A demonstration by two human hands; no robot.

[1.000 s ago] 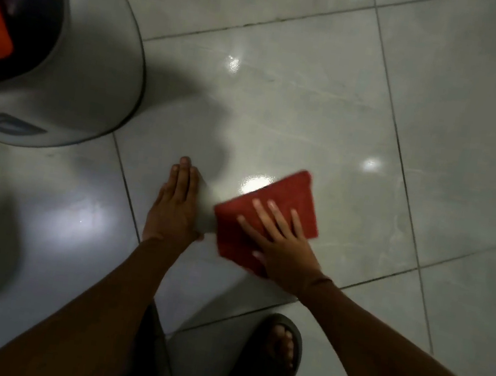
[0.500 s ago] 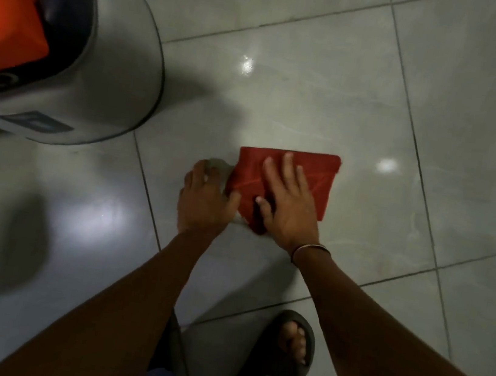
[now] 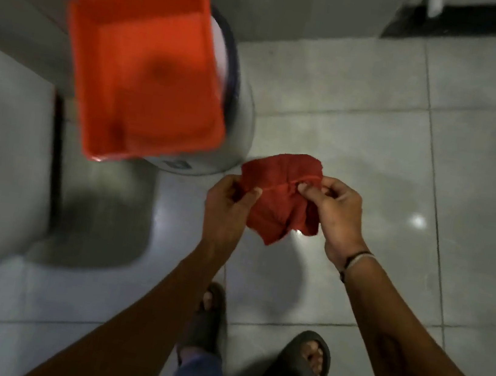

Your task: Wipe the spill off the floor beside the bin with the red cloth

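At the far left edge a pale blurred shape is cut off and cannot be identified. Next comes an orange tub (image 3: 142, 68), rectangular with rounded corners and smooth plastic walls; it sits on top of the bin (image 3: 231, 141), a round grey body with a dark rim band, most of which the tub hides. The tub is motion-blurred; a dark smudge shows inside it, and whether anything lies in it cannot be told. A small label low on the bin is too blurred to read.

The left hand (image 3: 228, 207) pinches the left edge of the red cloth (image 3: 280, 198) between thumb and fingers, its grip closed on the fabric. The cloth is a nubby towelling, crumpled, with a stitched hem running across it; it hangs in the air between the two hands, above the floor (image 3: 389, 150) and just right of the bin's base. The right hand (image 3: 335, 213) holds the hem in a narrow pinch, with a thin band at the wrist.

The floor is glossy grey tile with thin grout lines and bright reflections. Below, two dark slide sandals (image 3: 301, 367) and blue trouser legs are partly cut off by the frame.
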